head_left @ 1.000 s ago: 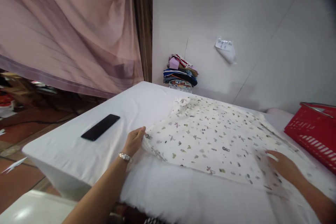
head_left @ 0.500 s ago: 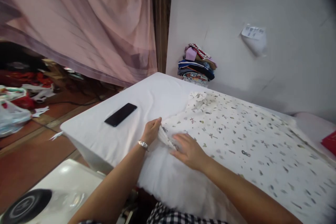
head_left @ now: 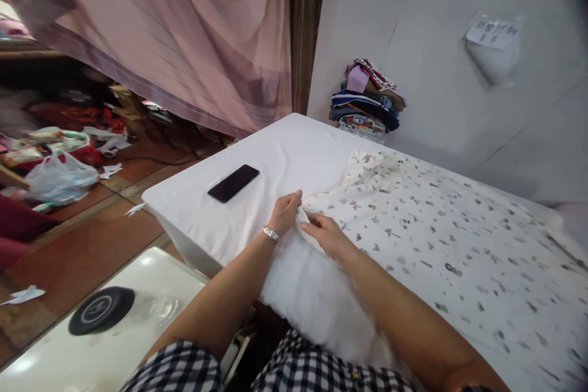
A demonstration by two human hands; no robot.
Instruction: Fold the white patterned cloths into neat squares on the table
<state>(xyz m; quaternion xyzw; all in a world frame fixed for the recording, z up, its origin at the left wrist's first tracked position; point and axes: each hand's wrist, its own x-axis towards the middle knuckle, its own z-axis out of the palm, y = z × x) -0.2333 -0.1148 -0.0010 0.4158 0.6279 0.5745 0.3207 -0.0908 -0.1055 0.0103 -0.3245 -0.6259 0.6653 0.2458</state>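
White cloth with small scattered prints (head_left: 413, 220) spreads across the right part of the table. Its near left edge is pinched in my left hand (head_left: 285, 211), which wears a silver bracelet (head_left: 271, 233) at the wrist. Close beside it, my right hand (head_left: 326, 234) grips the same edge between thumb and fingers. Fluffy white batting (head_left: 303, 294) hangs below both hands, over the table's near side toward my lap. A black phone (head_left: 234, 183) lies to the left of my left hand, apart from the cloth.
The white-covered table (head_left: 184, 202) runs to the wall, where folded fabrics (head_left: 365, 101) are stacked. Lower left stands a pale machine surface (head_left: 151, 282) with a black round object (head_left: 101, 310). A pink curtain (head_left: 220, 30) hangs behind; plastic bags (head_left: 64, 177) sit on the floor.
My right hand has moved along the cloth edge toward my left and its fingers have closed on it. The view has swung a little left.
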